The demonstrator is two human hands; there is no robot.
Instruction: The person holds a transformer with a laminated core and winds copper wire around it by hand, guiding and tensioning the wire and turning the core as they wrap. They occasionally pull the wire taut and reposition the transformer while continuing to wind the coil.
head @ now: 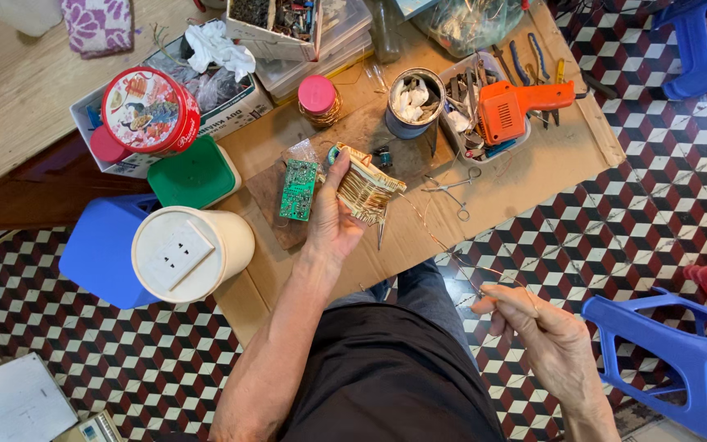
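1. Head view, left hand: the fingers are clenched around a small transformer coil with a copper winding. It is held up above the cardboard sheet, with one side turned toward the right hand, so the wire leaves it freely.
2. Head view, right hand: the fingers pinch the free end of a thin copper wire over the lap. The hand sits well apart from the coil, which keeps the strand taut and clear of the clutter.
3. A green circuit board lies on the cardboard just beside the left hand, within reach.
4. Forceps lie near the coil; an orange soldering gun rests in a tray of tools farther back.
5. The cardboard covers the tiled floor, serving as a work surface.
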